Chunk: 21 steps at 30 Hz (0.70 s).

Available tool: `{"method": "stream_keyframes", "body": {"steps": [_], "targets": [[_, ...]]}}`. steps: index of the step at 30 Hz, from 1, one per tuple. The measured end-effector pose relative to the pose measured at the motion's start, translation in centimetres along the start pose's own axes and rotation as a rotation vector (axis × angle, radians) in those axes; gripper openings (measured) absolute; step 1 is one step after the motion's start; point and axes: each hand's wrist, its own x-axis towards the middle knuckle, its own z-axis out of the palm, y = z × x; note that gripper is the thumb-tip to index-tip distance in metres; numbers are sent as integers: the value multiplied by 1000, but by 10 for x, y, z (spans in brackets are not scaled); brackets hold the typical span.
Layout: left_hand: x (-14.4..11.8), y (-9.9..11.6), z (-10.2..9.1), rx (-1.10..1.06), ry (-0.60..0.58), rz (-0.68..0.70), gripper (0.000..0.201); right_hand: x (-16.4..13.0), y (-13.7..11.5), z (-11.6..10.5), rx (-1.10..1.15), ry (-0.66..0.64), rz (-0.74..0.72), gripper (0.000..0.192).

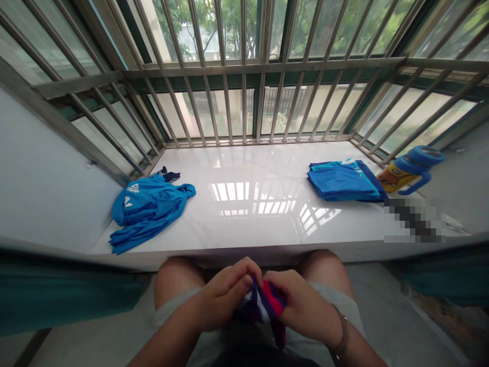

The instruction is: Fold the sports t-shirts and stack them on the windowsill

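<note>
Low over bare knees, both hands together on one small bundle of striped cloth (267,306), dark blue, white and pinkish red. Left hand (223,295) curled on the bundle's left side, fingers bent over its top edge. Right hand (301,306) pinching the right side from above, thumb and fingertips clamped on the fabric, a bracelet (342,334) around the wrist. Cloth bunched between the two grips, a short tail hanging below the right hand, well short of the sill's near edge.

Beyond the knees, a glossy white window sill (252,224) running the full width, window bars (244,102) mirrored in its shine. Near the sill's left end, a crumpled bright blue shirt (147,206) with white marks on it, loosely heaped, its lower part trailing toward the near edge. Just behind that heap, close to the back left corner, a small dark scrap of fabric (170,174). Bare middle stretch. Toward the right end, a folded stack of blue clothes (344,181), flat and squared. Just beside the stack on its right, a blue-and-yellow bottle (410,171) lying tilted, its handle pointing toward the near edge.
</note>
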Motion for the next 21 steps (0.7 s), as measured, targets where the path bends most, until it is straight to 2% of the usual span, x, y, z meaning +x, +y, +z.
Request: {"method": "stream_keyframes", "body": {"steps": [3, 4, 5, 8, 11, 14, 17, 21], "targets": [[-9, -34, 10, 35, 14, -26, 88, -18, 2, -3, 175, 72, 118, 20], [-12, -45, 16, 104, 1, -62, 89, -24, 2, -4, 252, 83, 147, 24], [-13, -56, 22, 186, 5, -112, 82, -30, 2, -4, 327, 90, 172, 29], [-13, -87, 37, 420, 52, -261, 41, -43, 0, -4, 503, 113, 235, 41], [-11, -108, 34, 610, 130, -318, 22, -52, -3, -6, 562, 114, 285, 46], [-12, -110, 12, 627, 309, -227, 13, -57, -6, -12, 538, 102, 273, 45], [-18, -98, -13, 538, 464, -131, 8, -61, -6, -21, 529, 181, 257, 44], [-28, -85, -38, 390, 559, -226, 12, -66, 2, -33, 464, 363, 277, 43]]}}
